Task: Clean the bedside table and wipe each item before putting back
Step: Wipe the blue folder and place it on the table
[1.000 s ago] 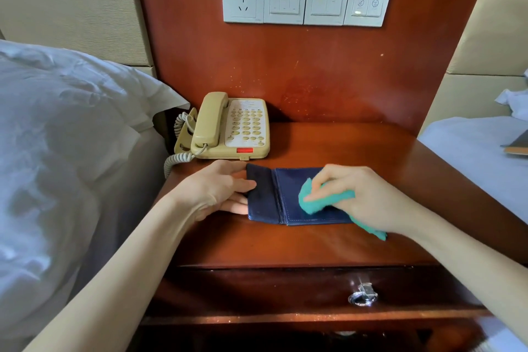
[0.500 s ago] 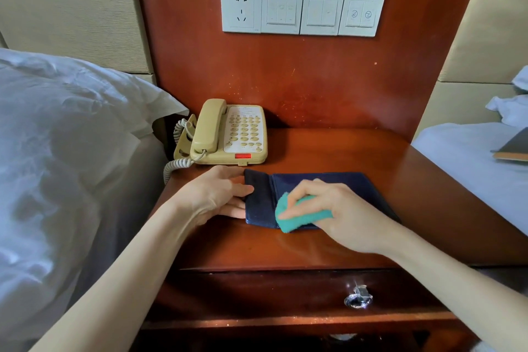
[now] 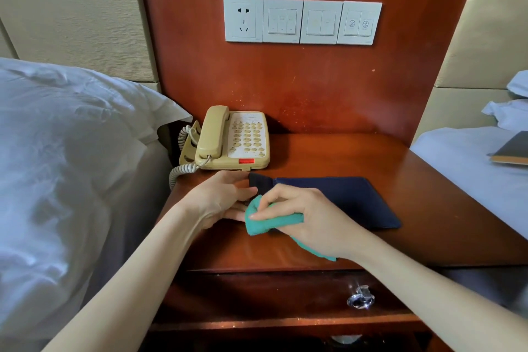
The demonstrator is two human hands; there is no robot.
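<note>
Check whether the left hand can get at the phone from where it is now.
Probably yes. The left hand lies flat on the near left end of the blue folder, holding nothing, and the phone sits just behind it on the table with nothing between them.

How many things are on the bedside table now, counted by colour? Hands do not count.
Beige: 1, the telephone
Dark blue: 1, the folder, lying flat
Teal: 1, the cloth, gripped by the right hand at the folder's left end
Total: 3
</note>
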